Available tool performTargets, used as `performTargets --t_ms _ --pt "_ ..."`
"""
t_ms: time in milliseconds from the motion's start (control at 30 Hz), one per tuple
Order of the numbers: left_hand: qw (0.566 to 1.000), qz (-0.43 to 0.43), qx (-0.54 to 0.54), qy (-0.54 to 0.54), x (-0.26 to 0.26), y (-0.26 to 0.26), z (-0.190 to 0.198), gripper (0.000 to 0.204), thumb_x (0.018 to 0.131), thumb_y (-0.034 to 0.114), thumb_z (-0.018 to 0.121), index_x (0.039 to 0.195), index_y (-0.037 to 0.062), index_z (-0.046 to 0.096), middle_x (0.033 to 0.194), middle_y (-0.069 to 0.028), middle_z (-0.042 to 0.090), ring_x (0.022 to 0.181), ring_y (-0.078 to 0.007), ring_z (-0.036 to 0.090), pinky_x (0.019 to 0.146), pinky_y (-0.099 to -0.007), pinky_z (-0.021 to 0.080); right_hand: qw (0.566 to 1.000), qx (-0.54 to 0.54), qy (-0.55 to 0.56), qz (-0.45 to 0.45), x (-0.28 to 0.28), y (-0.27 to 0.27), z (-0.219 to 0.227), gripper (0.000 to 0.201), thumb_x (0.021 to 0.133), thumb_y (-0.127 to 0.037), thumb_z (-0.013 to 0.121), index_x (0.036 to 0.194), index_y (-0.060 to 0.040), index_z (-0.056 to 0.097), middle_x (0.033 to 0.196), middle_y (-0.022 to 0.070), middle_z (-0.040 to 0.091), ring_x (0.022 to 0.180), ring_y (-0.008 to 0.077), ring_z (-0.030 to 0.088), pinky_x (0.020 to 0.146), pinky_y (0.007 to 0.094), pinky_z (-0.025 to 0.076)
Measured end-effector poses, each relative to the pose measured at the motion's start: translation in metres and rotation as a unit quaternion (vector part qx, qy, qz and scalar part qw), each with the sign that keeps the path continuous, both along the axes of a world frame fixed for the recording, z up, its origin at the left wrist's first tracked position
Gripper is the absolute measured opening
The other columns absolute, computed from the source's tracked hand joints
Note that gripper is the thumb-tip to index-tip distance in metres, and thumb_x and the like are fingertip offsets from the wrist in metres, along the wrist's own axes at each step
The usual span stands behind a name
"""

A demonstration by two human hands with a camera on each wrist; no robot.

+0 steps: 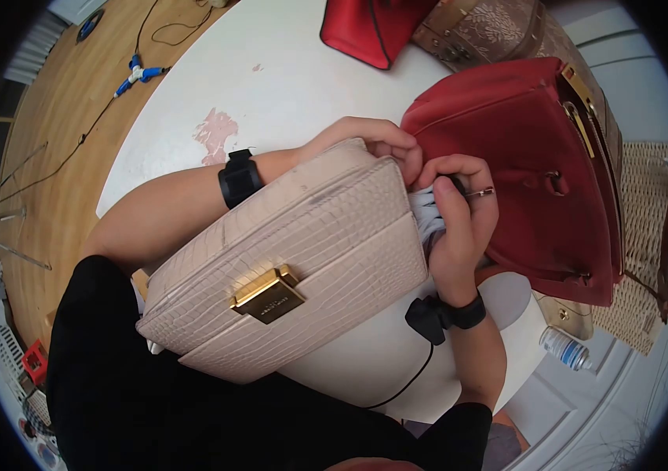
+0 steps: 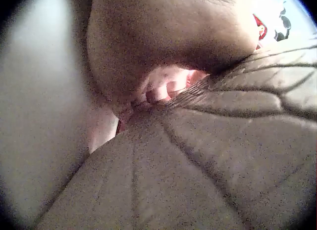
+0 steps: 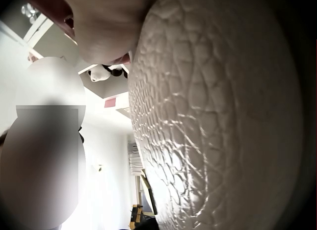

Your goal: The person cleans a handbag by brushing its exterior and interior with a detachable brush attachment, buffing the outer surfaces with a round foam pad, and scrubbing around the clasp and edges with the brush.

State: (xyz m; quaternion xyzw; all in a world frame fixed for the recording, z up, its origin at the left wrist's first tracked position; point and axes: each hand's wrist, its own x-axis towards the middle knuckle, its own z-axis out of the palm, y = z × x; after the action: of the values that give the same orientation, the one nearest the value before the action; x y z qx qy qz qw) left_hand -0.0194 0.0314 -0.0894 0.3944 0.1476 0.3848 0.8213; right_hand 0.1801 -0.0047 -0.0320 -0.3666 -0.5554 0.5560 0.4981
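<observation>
A pale beige crocodile-embossed handbag (image 1: 334,235) with a gold clasp (image 1: 269,295) lies tilted across the lap and the table's near edge. My left hand (image 1: 373,133) reaches along its far side, fingers curled round the upper right corner. At that same end my right hand (image 1: 459,216) pinches a bunched light blue-grey cloth (image 1: 425,210) against the bag's side. A small dark piece with a thin metal tip (image 1: 484,192) shows between right thumb and fingers. Close up, the left wrist view has creased leather (image 2: 223,155); the right wrist view has the embossed panel (image 3: 188,106).
Just right of the hands stands a dark red handbag (image 1: 506,157). Another red bag (image 1: 365,31) and a brown patterned bag (image 1: 491,31) are at the table's far side. A spray can (image 1: 565,348) and a woven bag (image 1: 640,235) are at right. The white table (image 1: 302,71) has peeled patches.
</observation>
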Motion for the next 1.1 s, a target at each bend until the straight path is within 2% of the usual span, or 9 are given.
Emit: performTargets --t_ms 67,167,233,333,533,600,700,1033,1100 --pt "0.985 -0.088 -0.144 0.015 -0.006 0.003 0.029 0.037 0.106 0.034 0.042 0.081 0.0084 0.052 0.077 -0.0011 0.047 0.076 -0.0158 0.047 0.077 -0.0288 0.042 1.000 0.011 -0.002 0.022 0.002 -0.001 0.000 0.013 0.094 -0.002 0.063 0.107 0.0003 0.060 0.097 0.0057 0.067 0.085 0.0081 0.058 0.078 0.0250 0.047" --pt "0.981 -0.036 -0.188 -0.038 -0.005 0.003 0.033 0.037 0.105 0.035 0.042 0.078 0.0102 0.047 0.077 -0.0008 0.045 0.078 -0.0169 0.047 0.076 -0.0289 0.042 0.999 0.017 0.000 0.039 -0.001 -0.001 -0.005 0.012 0.093 -0.001 0.063 0.105 0.0001 0.060 0.095 0.0070 0.066 0.082 0.0093 0.059 0.075 0.0249 0.047" --pt "0.979 -0.050 -0.192 -0.048 -0.005 0.004 0.030 0.036 0.105 0.033 0.041 0.078 0.0099 0.045 0.077 -0.0006 0.042 0.079 -0.0177 0.047 0.077 -0.0296 0.042 0.989 0.145 -0.021 0.033 -0.004 0.002 -0.006 0.015 0.089 0.001 0.062 0.104 0.0002 0.060 0.092 0.0098 0.065 0.080 0.0115 0.059 0.075 0.0246 0.047" --pt "0.964 -0.097 -0.223 -0.109 -0.010 0.005 0.027 0.034 0.105 0.030 0.048 0.084 0.0044 0.056 0.083 -0.0061 0.061 0.076 -0.0135 0.057 0.076 -0.0271 0.049 0.965 0.255 -0.059 -0.012 -0.002 0.001 -0.004 0.023 0.080 0.004 0.066 0.103 0.0021 0.061 0.093 0.0142 0.067 0.077 0.0177 0.064 0.071 0.0275 0.051" --pt "0.966 -0.178 -0.186 -0.007 -0.019 0.006 0.037 0.034 0.102 0.029 0.055 0.107 -0.0024 0.066 0.100 -0.0120 0.070 0.092 -0.0157 0.068 0.080 -0.0270 0.056 0.919 0.380 -0.106 -0.014 0.000 0.000 0.003 0.022 0.071 0.005 0.068 0.092 -0.0004 0.065 0.085 0.0105 0.071 0.071 0.0254 0.067 0.065 0.0324 0.055" --pt "0.956 -0.245 -0.151 0.055 -0.025 0.013 0.035 0.049 0.095 0.035 0.064 0.117 -0.0093 0.059 0.113 -0.0233 0.067 0.105 -0.0278 0.069 0.094 -0.0362 0.055 0.910 0.393 -0.132 0.000 -0.002 -0.001 0.005 0.022 0.069 0.004 0.068 0.090 -0.0029 0.065 0.084 0.0078 0.071 0.071 0.0256 0.066 0.063 0.0332 0.053" --pt "0.956 -0.239 -0.167 0.023 -0.028 0.008 0.046 0.041 0.100 0.029 0.062 0.122 -0.0060 0.065 0.119 -0.0180 0.069 0.100 -0.0167 0.073 0.081 -0.0250 0.061 0.892 0.418 -0.171 0.017 -0.002 -0.003 0.010 0.022 0.069 0.002 0.068 0.089 -0.0048 0.064 0.084 0.0063 0.070 0.071 0.0251 0.066 0.062 0.0332 0.051" --pt "0.957 -0.280 -0.052 0.059 -0.030 0.014 0.036 0.045 0.095 0.022 0.067 0.129 -0.0064 0.062 0.121 -0.0163 0.069 0.101 -0.0147 0.073 0.081 -0.0237 0.061 0.823 0.472 -0.310 0.063 0.001 -0.026 0.025 0.021 0.075 -0.001 0.067 0.094 -0.0062 0.061 0.095 0.0095 0.073 0.077 0.0273 0.066 0.064 0.0357 0.050" --pt "0.951 -0.297 -0.046 0.073 -0.030 0.015 0.037 0.043 0.094 0.020 0.067 0.128 -0.0061 0.064 0.121 -0.0156 0.069 0.100 -0.0143 0.073 0.079 -0.0240 0.061 0.812 0.482 -0.326 0.037 0.005 -0.029 0.021 0.021 0.067 -0.004 0.067 0.088 -0.0064 0.063 0.100 0.0077 0.073 0.078 0.0239 0.068 0.066 0.0334 0.049"
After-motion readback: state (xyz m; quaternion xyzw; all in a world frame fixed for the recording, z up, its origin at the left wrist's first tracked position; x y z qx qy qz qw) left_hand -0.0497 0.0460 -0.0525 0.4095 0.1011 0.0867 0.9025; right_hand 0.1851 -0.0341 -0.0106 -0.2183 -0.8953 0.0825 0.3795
